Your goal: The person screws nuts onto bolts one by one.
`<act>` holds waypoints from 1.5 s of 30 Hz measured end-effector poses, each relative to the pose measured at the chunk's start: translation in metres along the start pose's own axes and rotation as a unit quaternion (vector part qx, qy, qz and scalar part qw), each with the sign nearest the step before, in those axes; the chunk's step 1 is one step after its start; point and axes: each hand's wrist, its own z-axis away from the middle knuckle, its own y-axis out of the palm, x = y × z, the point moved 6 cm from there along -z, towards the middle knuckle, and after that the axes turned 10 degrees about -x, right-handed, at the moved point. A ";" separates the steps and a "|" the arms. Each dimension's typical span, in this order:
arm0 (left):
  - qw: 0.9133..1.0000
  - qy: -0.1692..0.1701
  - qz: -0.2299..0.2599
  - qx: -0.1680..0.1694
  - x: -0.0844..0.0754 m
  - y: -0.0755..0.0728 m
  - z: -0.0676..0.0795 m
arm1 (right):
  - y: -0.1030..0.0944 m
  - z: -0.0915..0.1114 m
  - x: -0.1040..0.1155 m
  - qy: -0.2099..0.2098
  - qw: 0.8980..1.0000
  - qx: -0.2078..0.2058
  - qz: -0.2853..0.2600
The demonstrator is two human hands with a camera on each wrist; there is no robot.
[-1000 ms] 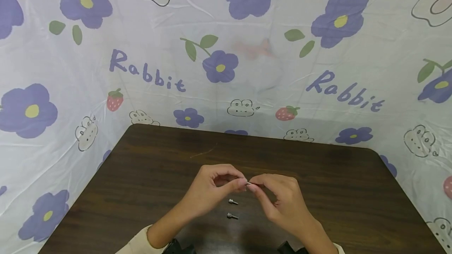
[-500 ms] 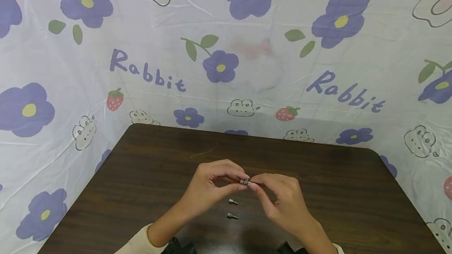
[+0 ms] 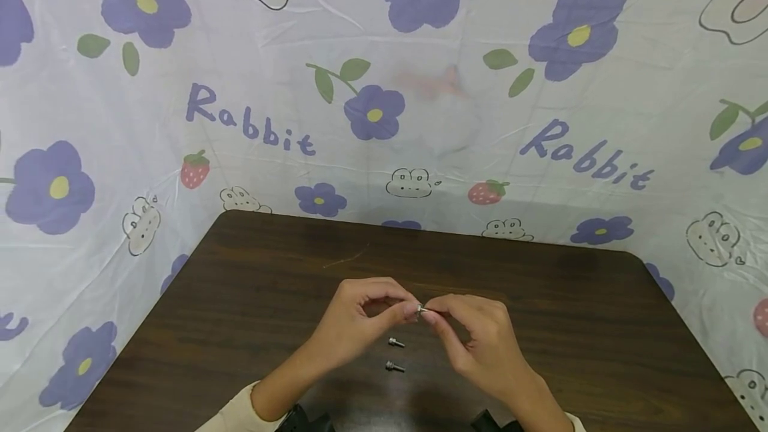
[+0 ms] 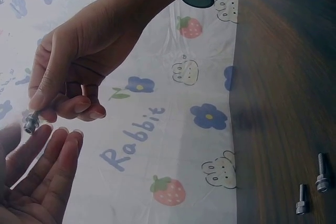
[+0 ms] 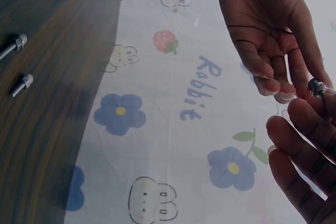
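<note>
Between my two hands, raised over the table, is a small silver bolt [image 3: 422, 311] with a ringed collar near its head. My right hand [image 3: 474, 332] pinches its thin shank between thumb and index finger. At the thicker end, the thumb and index fingertip of my left hand [image 3: 366, 319] hold it from the other side. The left wrist view shows the head of the bolt [image 4: 31, 124] pointing toward my left hand [image 4: 39, 182], its other fingers loosely spread. In the right wrist view the left thumb partly covers the bolt [image 5: 316, 87].
Two more silver bolts lie on the dark wooden table below my hands, one bolt [image 3: 397, 343] farther off and another bolt [image 3: 395, 367] nearer. A printed cloth [image 3: 456, 145] hangs behind and beside the table [image 3: 270, 252]. Black wrist cameras sit at the bottom edge.
Half a second ago the left thumb and index finger were parted, baring the bolt's thick end; now they close over it again. My right hand and the bolts on the table have stayed put.
</note>
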 end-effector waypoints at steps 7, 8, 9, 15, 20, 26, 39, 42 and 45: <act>1.000 0.007 0.027 -0.009 -0.003 -0.003 -0.001 | -0.001 -0.001 0.000 0.002 1.000 -0.005 0.005; 0.999 0.022 0.031 -0.010 -0.005 -0.003 -0.001 | -0.001 -0.001 0.000 0.003 1.000 -0.006 0.006; 0.999 0.038 0.032 -0.010 -0.007 -0.003 -0.001 | -0.001 -0.001 0.000 0.003 1.000 -0.007 0.006; 0.995 0.094 0.027 -0.002 -0.012 -0.001 0.000 | -0.001 -0.001 0.001 0.004 1.000 -0.006 0.004; 0.995 0.099 0.022 -0.009 -0.013 0.000 -0.001 | 0.000 -0.002 0.001 0.004 1.000 -0.001 -0.006; 0.998 0.060 0.002 -0.016 -0.009 -0.001 0.000 | 0.000 -0.001 0.002 -0.004 1.000 -0.005 -0.010; 0.998 0.056 0.029 -0.004 -0.010 -0.002 0.000 | -0.001 -0.001 0.001 -0.005 1.000 -0.015 -0.006; 0.995 0.093 0.024 0.005 -0.015 0.000 -0.001 | -0.001 -0.001 0.001 -0.002 1.000 -0.011 -0.010; 0.995 0.100 0.017 -0.001 -0.015 0.001 -0.001 | 0.000 0.000 0.001 -0.003 1.000 -0.009 -0.013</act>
